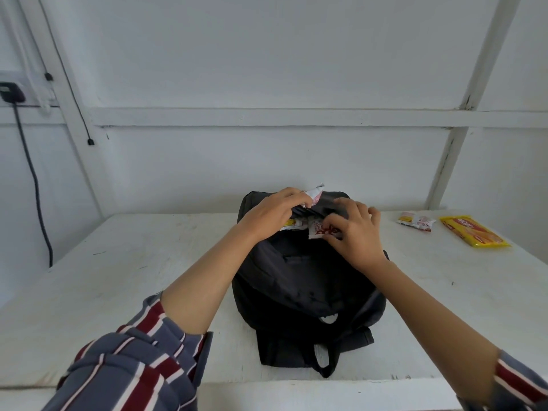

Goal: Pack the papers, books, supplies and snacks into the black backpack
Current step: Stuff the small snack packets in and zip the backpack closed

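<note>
Gripped black backpack [296,286] mouth edge with left hand [271,215]; pinched red-white snack packet [317,229] at mouth with right hand [357,234].

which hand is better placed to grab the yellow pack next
Probably the right hand, once the red-white packet is in: the yellow pack lies on its side of the backpack, while the left hand holds it open.

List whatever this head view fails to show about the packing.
- Inside of the black backpack: hidden by its own fabric, the left hand and the right hand; what is already packed cannot be told.
- Snack packet at the opening: print partly covered by the right hand.
- White wrapper behind the left hand: mostly hidden.
- Small packets and yellow packet on the table: labels too blurred to read.
</note>
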### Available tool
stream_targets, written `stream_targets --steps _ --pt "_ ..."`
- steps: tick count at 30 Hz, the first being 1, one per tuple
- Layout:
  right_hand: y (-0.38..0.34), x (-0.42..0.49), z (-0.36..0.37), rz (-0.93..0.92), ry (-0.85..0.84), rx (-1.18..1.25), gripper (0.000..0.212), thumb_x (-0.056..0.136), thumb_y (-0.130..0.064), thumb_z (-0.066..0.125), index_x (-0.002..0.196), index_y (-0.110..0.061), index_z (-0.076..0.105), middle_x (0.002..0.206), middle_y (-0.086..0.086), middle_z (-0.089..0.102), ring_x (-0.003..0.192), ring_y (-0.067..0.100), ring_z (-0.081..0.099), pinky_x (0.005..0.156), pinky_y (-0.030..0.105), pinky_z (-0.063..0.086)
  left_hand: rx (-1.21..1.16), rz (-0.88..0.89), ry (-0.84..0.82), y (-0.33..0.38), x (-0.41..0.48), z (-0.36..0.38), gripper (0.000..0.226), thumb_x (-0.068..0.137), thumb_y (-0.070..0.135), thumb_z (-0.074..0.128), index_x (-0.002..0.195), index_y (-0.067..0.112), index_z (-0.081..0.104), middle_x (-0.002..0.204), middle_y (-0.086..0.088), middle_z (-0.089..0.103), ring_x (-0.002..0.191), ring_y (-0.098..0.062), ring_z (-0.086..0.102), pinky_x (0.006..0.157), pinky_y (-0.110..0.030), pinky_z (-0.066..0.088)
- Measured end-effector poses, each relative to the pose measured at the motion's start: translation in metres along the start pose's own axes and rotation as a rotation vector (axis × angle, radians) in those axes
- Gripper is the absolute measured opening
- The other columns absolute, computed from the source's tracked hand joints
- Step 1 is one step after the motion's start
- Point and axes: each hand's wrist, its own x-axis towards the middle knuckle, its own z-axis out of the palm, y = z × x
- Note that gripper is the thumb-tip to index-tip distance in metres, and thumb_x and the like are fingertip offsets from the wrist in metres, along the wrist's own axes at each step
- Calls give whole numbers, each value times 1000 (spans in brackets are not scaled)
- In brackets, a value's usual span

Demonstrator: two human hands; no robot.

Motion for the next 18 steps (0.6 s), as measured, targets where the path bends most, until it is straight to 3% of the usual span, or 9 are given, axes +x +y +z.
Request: stream_targets --steps 2,4,6,10,13,15,18 --pt "0 6 -5 70 -39 48 52 62 -28 82 107 -20 58 129 9 50 109 32 52 92 42 25 -3 -6 -6 -1 1 0 45 88 -11 37 118 15 57 133 -6 48 105 -24 53 80 -21 38" --pt "1 14 -7 125 -185 37 74 68 -32 78 130 -22 39 137 3 43 113 28 52 99 42 21 -7 -18 -7 -2 2 1 44 89 -10 37 118 15 57 134 -5 48 105 -23 53 80 -21 39" --pt "3 20 -5 135 -276 29 83 73 -33 74 139 -26 24 136 1 46 111 25 55 101 40 17 -16 -17 -5 -2 1 2 44 89 -9 37 118 16 57 133 -4 48 105 -23 53 81 -25 43" --pt "6 27 3 109 -230 -90 64 83 -24 61 138 -25 28 119 -1 60 102 24 59 96 35 17 -22 -21 -18 -3 1 2 44 89 -8 37 118 18 58 133 -2 49 108 -21 52 84 -25 42" --pt "9 30 5 104 -283 -147 60 84 -26 58 137 -25 30 125 -1 57 108 23 56 98 37 19 -21 -22 -35 -3 0 1 45 89 -8 37 120 18 57 134 -2 49 110 -21 51 85 -23 41" --pt "11 35 0 93 -387 -31 73 78 -38 66 140 -29 28 133 -5 50 118 22 48 100 39 19 -34 -21 -36 -3 -1 0 45 89 -8 37 120 17 57 134 -2 49 112 -20 51 86 -23 41" --pt "19 52 -8 154 -512 456 79 69 -53 70 137 -37 34 131 -11 44 124 13 40 108 39 19 -32 -12 -19 -3 0 -2 43 89 -8 37 119 16 57 133 -3 49 110 -19 51 86 -21 41"
